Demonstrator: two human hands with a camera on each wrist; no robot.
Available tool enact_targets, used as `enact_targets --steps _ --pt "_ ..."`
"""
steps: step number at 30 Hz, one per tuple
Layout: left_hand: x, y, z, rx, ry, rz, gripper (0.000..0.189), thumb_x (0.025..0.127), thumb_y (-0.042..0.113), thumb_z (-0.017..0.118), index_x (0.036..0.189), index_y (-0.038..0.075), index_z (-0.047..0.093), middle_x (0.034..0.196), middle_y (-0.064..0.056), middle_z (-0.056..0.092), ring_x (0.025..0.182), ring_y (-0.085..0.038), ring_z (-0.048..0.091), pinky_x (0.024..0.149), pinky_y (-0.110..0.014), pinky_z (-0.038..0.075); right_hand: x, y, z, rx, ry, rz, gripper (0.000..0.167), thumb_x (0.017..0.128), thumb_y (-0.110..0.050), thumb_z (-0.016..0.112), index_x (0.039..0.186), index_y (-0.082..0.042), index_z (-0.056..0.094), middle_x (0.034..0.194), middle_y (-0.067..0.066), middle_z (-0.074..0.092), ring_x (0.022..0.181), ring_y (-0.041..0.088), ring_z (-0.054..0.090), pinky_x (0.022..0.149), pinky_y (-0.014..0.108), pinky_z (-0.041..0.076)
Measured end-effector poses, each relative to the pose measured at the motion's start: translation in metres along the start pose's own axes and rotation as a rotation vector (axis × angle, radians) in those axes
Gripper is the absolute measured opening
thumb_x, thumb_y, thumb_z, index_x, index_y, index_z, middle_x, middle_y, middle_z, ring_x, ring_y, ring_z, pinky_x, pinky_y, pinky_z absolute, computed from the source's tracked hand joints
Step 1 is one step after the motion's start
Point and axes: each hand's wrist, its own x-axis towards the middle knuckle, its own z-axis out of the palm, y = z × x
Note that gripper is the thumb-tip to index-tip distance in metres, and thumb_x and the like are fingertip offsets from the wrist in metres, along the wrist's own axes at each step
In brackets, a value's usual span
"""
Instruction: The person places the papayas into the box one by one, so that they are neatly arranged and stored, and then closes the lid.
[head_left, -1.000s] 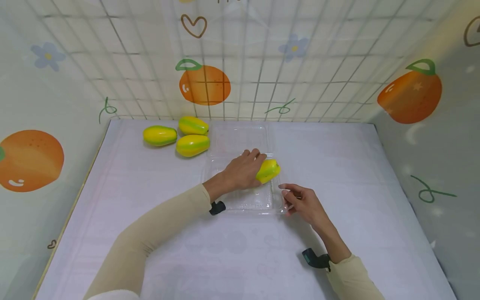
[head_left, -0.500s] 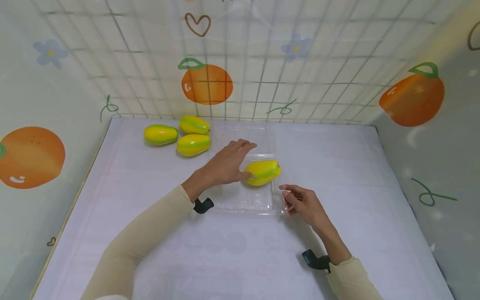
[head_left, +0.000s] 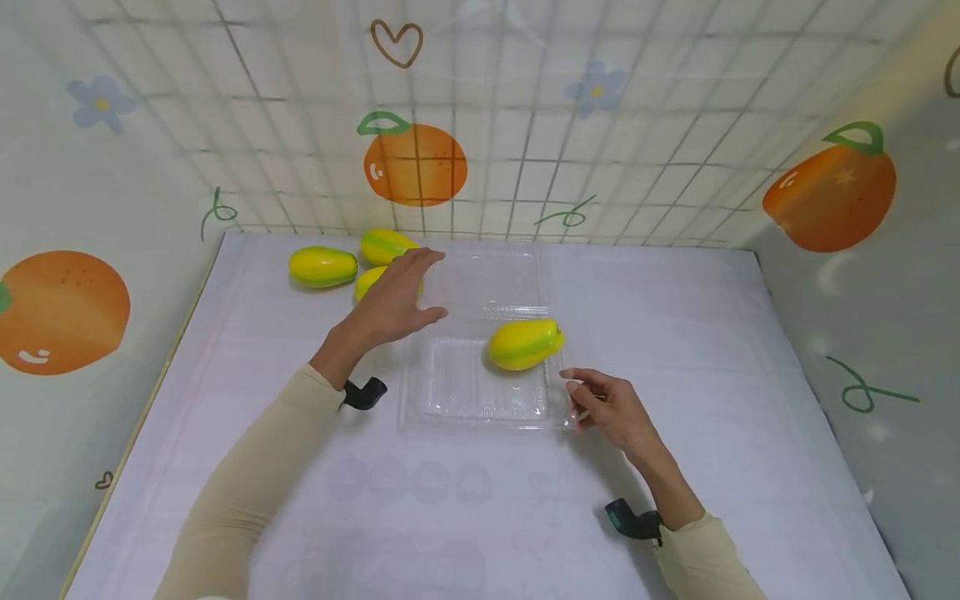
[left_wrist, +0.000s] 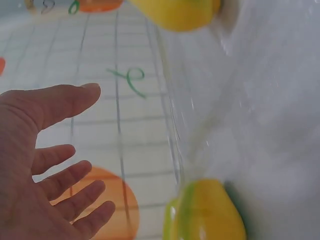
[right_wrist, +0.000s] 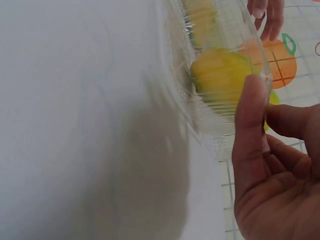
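Observation:
A clear plastic clamshell container (head_left: 465, 396) lies open on the table, its lid (head_left: 498, 279) folded back toward the wall. One yellow papaya with green streaks (head_left: 527, 344) sits in the right far part of its tray. My right hand (head_left: 615, 417) pinches the container's right rim between thumb and fingers, as the right wrist view shows. My left hand (head_left: 382, 302), fingers spread and holding nothing, hovers over the papaya group left of the lid. It partly covers a near papaya (head_left: 366, 282) and a back papaya (head_left: 384, 246). A third papaya (head_left: 322, 267) lies farther left.
The white table (head_left: 420, 517) meets a wire-grid wall (head_left: 495, 150) behind a printed sheet with oranges. Side sheets (head_left: 67, 433) stand left and right. Small black wrist cameras (head_left: 633, 521) sit on both wrists.
My left hand has let go of the papaya in the container and moved left, toward the other papayas. My right hand has stayed at the container's rim.

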Motion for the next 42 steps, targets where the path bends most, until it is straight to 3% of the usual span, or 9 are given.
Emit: enact_targets --steps 6,18,28,42 --pt "0.001 -0.025 -0.007 -0.011 0.048 -0.036 0.079 0.091 0.031 0.075 0.155 0.01 0.034 0.16 -0.011 0.031 0.146 -0.031 0.028 0.119 -0.046 0.027 0.001 -0.002 -0.002 0.002 0.0 0.008 0.039 0.104 -0.018 0.059 0.136 0.003 0.058 0.085 0.016 0.059 0.066 0.024 0.063 0.063 0.03 0.06" --pt "0.0 -0.062 0.0 0.002 0.042 -0.14 0.082 0.089 0.033 0.076 0.156 0.011 0.033 0.161 -0.014 0.028 0.147 -0.033 0.026 0.121 -0.051 0.022 -0.001 -0.002 -0.003 0.011 -0.009 0.005 0.041 0.104 -0.021 0.059 0.138 0.003 0.057 0.086 0.016 0.06 0.066 0.026 0.063 0.065 0.032 0.06" --pt "0.005 -0.078 0.008 -0.004 0.025 -0.203 0.084 0.088 0.033 0.078 0.155 0.009 0.033 0.161 -0.015 0.028 0.146 -0.034 0.027 0.12 -0.05 0.023 -0.001 0.0 -0.001 0.008 -0.003 0.009 0.04 0.104 -0.02 0.059 0.138 0.002 0.057 0.085 0.015 0.06 0.066 0.025 0.063 0.064 0.031 0.06" --pt "0.01 -0.093 0.025 -0.001 0.055 -0.195 0.083 0.086 0.026 0.08 0.153 0.007 0.034 0.157 -0.016 0.032 0.141 -0.036 0.033 0.12 -0.051 0.023 -0.004 0.005 0.002 0.001 0.012 0.008 0.038 0.104 -0.018 0.059 0.136 0.002 0.059 0.084 0.016 0.06 0.067 0.026 0.064 0.064 0.031 0.06"
